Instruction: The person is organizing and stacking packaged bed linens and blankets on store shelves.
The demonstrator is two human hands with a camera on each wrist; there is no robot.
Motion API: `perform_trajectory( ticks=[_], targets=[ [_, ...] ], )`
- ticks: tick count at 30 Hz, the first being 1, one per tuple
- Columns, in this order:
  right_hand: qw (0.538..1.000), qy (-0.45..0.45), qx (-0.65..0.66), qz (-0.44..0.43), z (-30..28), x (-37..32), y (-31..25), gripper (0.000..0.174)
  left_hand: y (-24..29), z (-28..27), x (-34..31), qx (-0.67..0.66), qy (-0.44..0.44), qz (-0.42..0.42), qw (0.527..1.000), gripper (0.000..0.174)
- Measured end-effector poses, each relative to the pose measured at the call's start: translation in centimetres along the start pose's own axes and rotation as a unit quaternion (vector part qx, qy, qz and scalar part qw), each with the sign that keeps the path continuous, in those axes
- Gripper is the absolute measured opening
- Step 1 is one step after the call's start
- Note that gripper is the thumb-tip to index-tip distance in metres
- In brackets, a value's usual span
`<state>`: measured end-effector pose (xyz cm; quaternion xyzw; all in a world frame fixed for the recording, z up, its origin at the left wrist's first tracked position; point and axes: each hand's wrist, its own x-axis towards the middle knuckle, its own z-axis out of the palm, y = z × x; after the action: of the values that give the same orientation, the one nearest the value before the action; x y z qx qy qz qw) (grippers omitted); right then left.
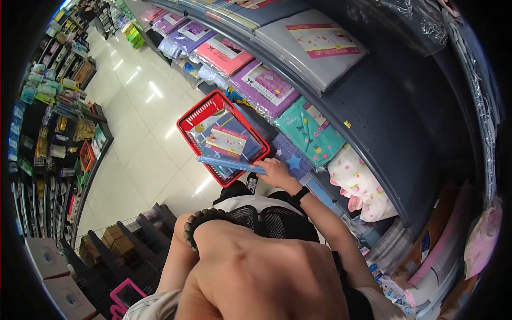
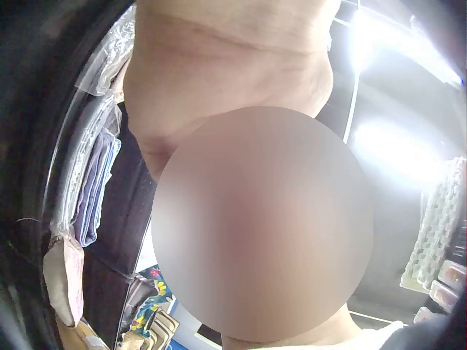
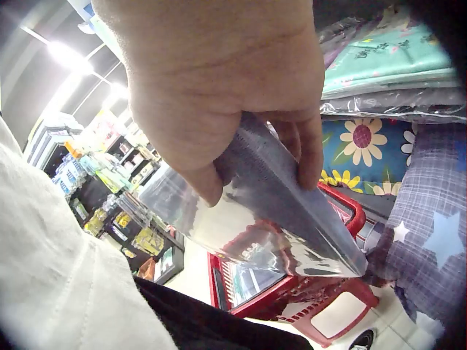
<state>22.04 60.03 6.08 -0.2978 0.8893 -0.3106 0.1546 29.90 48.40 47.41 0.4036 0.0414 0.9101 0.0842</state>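
Remotely, I have the right hand [image 1: 277, 173] pinching a plastic-wrapped packet [image 1: 229, 164], closed to its thickness, over the red basket [image 1: 198, 108] at its six-o'clock side; slick wrapping could let it slip. The left hand's [image 1: 256, 269] grip I cannot tell.

I extend my right arm [image 1: 335, 228] forward, the right grip [image 1: 276, 172] pinching between thumb [image 3: 203, 182] and fingers [image 3: 311, 154]; my left forearm [image 1: 172, 253] is raised, the left grip [image 1: 261, 272] looming large in the head view, fingertips hidden.
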Motion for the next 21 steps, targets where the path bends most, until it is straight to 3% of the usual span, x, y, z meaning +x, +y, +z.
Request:
perform_trajectory(
  ticks=[5, 11, 14, 18, 19, 20, 21],
  targets=[
    [1.000, 0.007, -0.017, -0.010, -0.4, 0.3, 0.1, 0.045, -1.6, -0.4, 1.0, -0.015, -0.052, -0.005, 0.999, 0.042],
    [1.000, 0.004, -0.010, 0.004, -0.6, 0.0, -0.4, 0.044, -2.0, 1.8, -1.2, 0.005, 0.010, 0.000, 1.000, 0.038],
    [1.000, 0.015, -0.003, 0.001, -0.3, -0.2, -0.2, 0.044, -1.3, 1.9, -0.8, -0.025, -0.013, -0.043, 0.999, 0.037],
    [1.000, 0.004, -0.012, -0.024, -4.6, -0.2, -3.5, 0.042, -1.7, 2.8, -0.1, -0.012, -0.014, -0.030, 0.999, 0.037],
    [0.998, 0.005, 0.051, -0.029, -6.8, -0.5, -5.2, 0.042, -2.4, 4.4, 1.3, 0.100, 0.155, 0.029, 0.982, 0.037],
    [0.993, 0.010, 0.111, -0.035, -8.8, -0.7, -6.3, 0.042, -2.6, 5.2, 2.1, 0.207, 0.314, 0.088, 0.923, 0.037],
    [0.989, 0.046, 0.133, -0.046, -10.0, -1.0, -7.0, 0.039, 0.3, 1.3, 2.3, 0.187, 0.048, -0.129, 0.973, 0.044]
  ],
)
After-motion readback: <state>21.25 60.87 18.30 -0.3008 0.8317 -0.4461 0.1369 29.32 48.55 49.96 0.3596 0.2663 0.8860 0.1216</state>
